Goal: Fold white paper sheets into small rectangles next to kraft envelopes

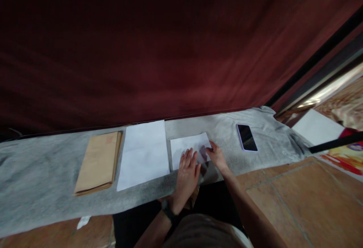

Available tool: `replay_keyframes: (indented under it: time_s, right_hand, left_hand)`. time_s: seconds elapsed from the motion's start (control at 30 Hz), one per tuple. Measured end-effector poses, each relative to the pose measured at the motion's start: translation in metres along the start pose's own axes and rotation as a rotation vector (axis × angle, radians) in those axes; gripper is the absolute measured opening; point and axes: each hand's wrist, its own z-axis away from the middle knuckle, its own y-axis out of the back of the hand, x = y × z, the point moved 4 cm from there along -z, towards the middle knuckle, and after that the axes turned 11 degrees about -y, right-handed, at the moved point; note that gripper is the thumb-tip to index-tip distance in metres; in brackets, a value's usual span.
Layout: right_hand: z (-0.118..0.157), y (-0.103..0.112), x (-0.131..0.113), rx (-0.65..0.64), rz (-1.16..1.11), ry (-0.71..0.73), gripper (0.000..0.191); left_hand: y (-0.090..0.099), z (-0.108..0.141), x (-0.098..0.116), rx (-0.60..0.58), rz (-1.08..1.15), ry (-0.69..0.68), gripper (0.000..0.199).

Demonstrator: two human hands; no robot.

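Paper (188, 143) lies by the near edge of the worktop (222, 126), right before the person, likely so that both hands reach it easily. Spread flat on it, the left hand (187, 170) grips nothing, its fingers extended, seemingly to keep it from sliding. At its right edge the right hand (217, 156) is curled, thumb over the paper; whether it pinches, I cannot tell. White sheets (143, 154) and envelopes (98, 161) sit leftward, perhaps for reach; the phone (247, 137) lies toward the right end, apart.

White paper (188, 143), brown envelopes (98, 161) (reddish mark (110, 140)), grey cloth (42, 168), phone (247, 138) perhaps lilac-rimmed
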Motion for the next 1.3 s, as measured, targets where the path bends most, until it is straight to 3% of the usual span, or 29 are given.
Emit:
replay_keyframes:
  time_s: [0.1, 0.27, 0.33, 0.43, 0.53, 0.6, 0.73, 0.97, 1.17, 1.3]
  right_hand:
    - [0.005, 0.005, 0.000, -0.003, 0.112, -0.003, 0.035]
    - [0.022, 0.009, -0.020, 0.175, 0.429, 0.105, 0.048]
    - [0.027, -0.005, -0.039, 0.138, 0.427, 0.259, 0.049]
    - [0.033, -0.040, -0.061, -0.064, 0.419, 0.475, 0.046]
    - [0.033, -0.063, -0.062, -0.121, 0.495, 0.531, 0.046]
    - [0.032, -0.067, -0.055, -0.106, 0.543, 0.548, 0.045]
    - [0.026, -0.053, -0.036, -0.054, 0.615, 0.563, 0.046]
    - [0.015, -0.021, -0.007, 0.041, 0.638, 0.415, 0.056]
    - [0.017, -0.022, -0.005, 0.037, 0.654, 0.410, 0.058]
    - [0.017, -0.022, -0.004, 0.040, 0.680, 0.409, 0.057]
  left_hand:
    - [-0.013, -0.007, -0.013, -0.103, -0.338, -0.063, 0.052]
    - [-0.025, -0.001, -0.028, -0.193, -0.475, -0.099, 0.055]
    - [-0.026, 0.001, -0.029, -0.210, -0.475, -0.110, 0.055]
    - [-0.027, 0.002, -0.029, -0.263, -0.461, -0.150, 0.054]
    - [-0.028, 0.002, -0.029, -0.300, -0.455, -0.176, 0.054]
    - [-0.029, 0.002, -0.029, -0.291, -0.457, -0.170, 0.056]
    - [-0.026, 0.004, -0.035, -0.208, -0.456, -0.104, 0.060]
    - [-0.012, 0.008, -0.047, -0.084, -0.459, 0.056, 0.062]
    - [-0.035, -0.031, -0.034, -0.133, -0.418, -0.004, 0.058]
    - [-0.040, -0.047, -0.044, -0.141, -0.436, 0.029, 0.062]
